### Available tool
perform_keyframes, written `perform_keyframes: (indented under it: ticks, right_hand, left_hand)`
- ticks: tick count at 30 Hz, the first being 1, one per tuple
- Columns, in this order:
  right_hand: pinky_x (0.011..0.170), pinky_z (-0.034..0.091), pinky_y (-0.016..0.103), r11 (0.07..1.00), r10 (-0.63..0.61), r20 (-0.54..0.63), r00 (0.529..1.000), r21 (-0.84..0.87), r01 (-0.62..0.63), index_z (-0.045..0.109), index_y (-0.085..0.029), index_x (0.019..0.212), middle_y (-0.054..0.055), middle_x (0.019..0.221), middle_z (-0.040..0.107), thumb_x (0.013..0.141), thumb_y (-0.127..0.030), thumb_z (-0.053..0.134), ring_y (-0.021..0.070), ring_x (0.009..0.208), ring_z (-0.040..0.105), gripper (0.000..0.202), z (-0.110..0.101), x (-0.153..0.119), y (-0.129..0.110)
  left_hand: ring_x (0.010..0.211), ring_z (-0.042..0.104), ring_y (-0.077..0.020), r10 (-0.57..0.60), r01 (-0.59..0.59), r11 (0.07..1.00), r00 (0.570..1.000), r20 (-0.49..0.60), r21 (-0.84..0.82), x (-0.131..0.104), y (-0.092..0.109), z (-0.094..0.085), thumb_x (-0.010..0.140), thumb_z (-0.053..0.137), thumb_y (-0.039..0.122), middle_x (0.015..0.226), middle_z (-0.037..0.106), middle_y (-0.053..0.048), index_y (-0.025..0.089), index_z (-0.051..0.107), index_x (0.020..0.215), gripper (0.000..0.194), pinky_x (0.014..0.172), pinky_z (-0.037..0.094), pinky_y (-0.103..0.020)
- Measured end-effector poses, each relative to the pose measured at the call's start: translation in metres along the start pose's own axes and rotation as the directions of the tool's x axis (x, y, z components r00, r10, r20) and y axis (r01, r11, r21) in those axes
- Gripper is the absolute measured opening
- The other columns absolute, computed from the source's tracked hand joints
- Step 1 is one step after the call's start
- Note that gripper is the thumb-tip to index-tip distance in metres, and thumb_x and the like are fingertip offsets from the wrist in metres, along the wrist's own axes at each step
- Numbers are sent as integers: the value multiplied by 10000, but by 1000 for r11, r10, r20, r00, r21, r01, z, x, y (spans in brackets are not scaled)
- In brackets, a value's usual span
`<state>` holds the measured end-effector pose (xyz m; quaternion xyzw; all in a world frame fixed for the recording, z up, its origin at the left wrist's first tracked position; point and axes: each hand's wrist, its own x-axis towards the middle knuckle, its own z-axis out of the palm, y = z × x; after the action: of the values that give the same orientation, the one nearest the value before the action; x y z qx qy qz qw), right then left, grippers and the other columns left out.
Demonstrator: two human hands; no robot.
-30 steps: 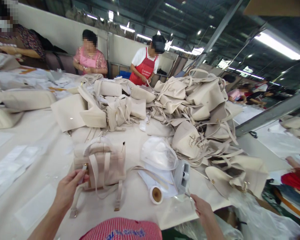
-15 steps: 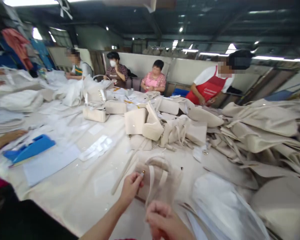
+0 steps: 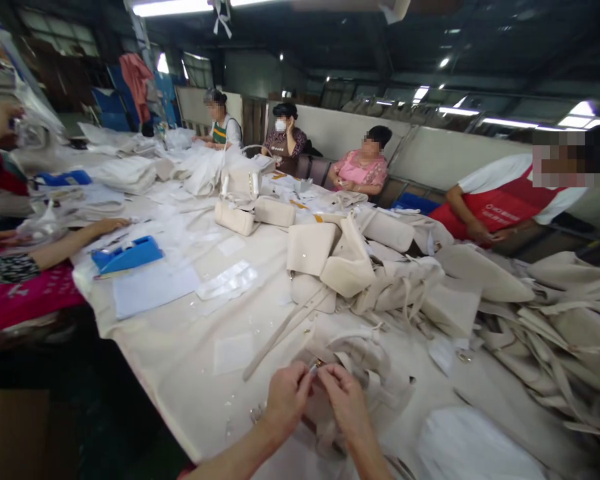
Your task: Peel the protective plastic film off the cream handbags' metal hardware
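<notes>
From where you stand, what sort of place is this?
Probably a handbag workshop or factory: beige bags lie heaped across a long shared table, several aproned workers sit or stand around it, and strip lights hang overhead.

The head view looks forward and steeply down across the table (image 3: pixel 180 373) from close above.

1. Red apron (image 3: pixel 503 203), worn by a person at far right: chest is carrying two lines of white lettering (image 3: pixel 506 213) beside a small round mark (image 3: pixel 489 207); characters are showing too blurred to read.
2. Brown apron (image 3: pixel 286 160), worn by a masked person: is bearing tiny pale print (image 3: pixel 279 149), illegible.
3. Magenta apron (image 3: pixel 45 297), at left edge: is displaying pale characters (image 3: pixel 18 290), unreadable.
</notes>
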<state>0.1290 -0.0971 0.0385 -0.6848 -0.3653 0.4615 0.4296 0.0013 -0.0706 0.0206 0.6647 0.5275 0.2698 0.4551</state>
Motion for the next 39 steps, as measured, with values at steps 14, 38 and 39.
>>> perform_keyframes:
  ticks: [14,38,39]
  right_hand:
    - [626,386,316,965,-58,-115,992,-261,26,620,-249,564,22,585,655,701,-436,578,231,648,581,235,9,3,7]
    - [381,252,243,979,198,-76,977,74,-192,561,-218,544,-54,378,436,627,-584,618,93,353,319,380,19,-1,29]
    - [377,251,237,973,213,-96,972,110,-202,577,-208,574,-57,392,453,614,-593,635,84,352,310,391,20,-2,31]
  left_hand:
    - [738,654,-220,170,-161,970,985,-38,184,-8,-18,4,919,417,275,803,707,-73,218,631,961,225,660,427,-286]
    - [460,488,-105,-244,275,687,959,144,-672,-4,0,1,664,623,381,523,606,19,162,621,737,231,497,380,-236]
    - [452,478,-105,-233,260,710,964,130,-654,-3,0,2,673,610,374,510,592,24,162,618,731,220,496,380,-238]
